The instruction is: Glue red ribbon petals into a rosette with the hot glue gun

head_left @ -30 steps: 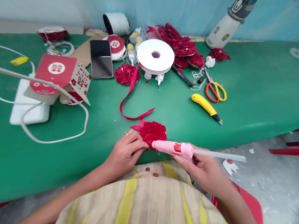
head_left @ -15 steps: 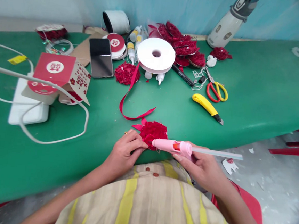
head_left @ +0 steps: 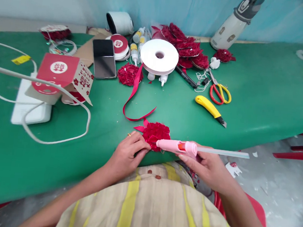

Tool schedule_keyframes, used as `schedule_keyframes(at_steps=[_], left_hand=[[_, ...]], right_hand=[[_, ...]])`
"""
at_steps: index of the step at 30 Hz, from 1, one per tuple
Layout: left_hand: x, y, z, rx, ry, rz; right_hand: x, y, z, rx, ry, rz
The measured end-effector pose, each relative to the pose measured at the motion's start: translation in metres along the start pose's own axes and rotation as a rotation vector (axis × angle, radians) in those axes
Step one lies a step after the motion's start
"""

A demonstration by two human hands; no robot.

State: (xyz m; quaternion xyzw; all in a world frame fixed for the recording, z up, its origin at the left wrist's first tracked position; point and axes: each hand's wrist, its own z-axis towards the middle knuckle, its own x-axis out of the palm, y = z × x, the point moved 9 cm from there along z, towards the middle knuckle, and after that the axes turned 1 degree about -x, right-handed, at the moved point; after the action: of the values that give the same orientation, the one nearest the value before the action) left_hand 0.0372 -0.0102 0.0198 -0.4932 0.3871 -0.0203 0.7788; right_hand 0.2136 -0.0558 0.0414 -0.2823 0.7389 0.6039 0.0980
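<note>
We see a round rosette (head_left: 157, 130) of ruffled red fabric on the smooth green tabletop (head_left: 96, 165) — its near-left edge pinched closed between our left hand's (head_left: 129, 154) thumb and fingertips. Our right hand (head_left: 210, 168) curls round the glossy pink glue gun (head_left: 176, 146), whose nozzle sits slightly farther from those fingertips than a second ago.

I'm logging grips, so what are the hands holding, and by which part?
The right hand holds the glue gun by its handle; the left hand pinches the red flower at its near left edge.
</note>
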Motion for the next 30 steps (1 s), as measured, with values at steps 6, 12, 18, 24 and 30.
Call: schedule_keyframes(at_steps=[6, 12, 18, 24, 30], left_hand=[[-0.011, -0.002, 0.008, -0.122, 0.012, -0.072], [-0.009, 0.017, 0.026, -0.201, 0.006, 0.09], [-0.007, 0.016, 0.03, -0.184, 0.039, 0.098], [-0.008, 0.017, 0.028, -0.223, 0.03, 0.08], [-0.008, 0.015, 0.025, -0.212, 0.017, 0.067]], right_hand=[[0.001, -0.003, -0.002, 0.008, 0.0, -0.028], [0.002, -0.002, -0.002, -0.014, -0.002, -0.035], [0.002, -0.008, -0.006, 0.013, -0.026, -0.043], [-0.001, -0.01, -0.005, 0.042, -0.069, -0.046], [0.0, -0.008, -0.003, 0.02, -0.107, -0.024]])
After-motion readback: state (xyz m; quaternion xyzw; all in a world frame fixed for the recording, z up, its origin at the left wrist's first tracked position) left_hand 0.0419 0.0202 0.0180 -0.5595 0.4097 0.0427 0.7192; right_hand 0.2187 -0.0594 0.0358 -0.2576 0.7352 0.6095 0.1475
